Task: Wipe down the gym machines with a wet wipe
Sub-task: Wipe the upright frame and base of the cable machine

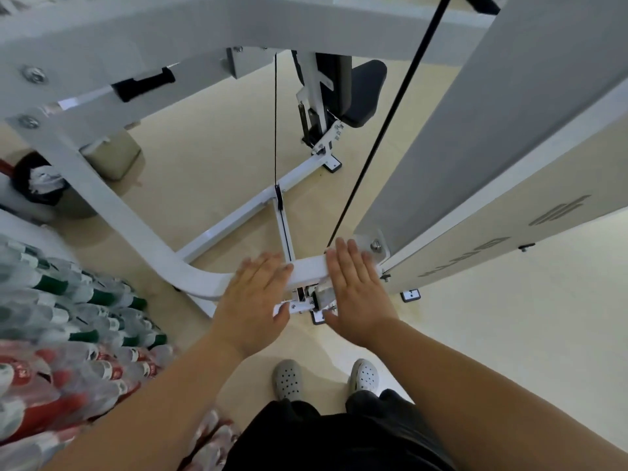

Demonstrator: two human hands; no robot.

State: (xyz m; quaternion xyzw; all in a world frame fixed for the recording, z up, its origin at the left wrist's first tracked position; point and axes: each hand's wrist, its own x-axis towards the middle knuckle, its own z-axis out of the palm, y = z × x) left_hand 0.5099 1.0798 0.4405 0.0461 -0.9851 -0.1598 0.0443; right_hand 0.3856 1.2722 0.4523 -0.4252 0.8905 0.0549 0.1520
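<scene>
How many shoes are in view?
2. The left shoe stands on the pale floor near bottom centre. The right shoe is beside it, apart. Dark trousers cover both heels. No other shoe seems hidden.

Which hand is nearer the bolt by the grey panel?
Right. The right hand lies just left of the bolt; the left hand rests farther left on the white bar.

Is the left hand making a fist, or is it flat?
Flat. The left hand has straight fingers laid over the white bar, and they curl round nothing.
</scene>
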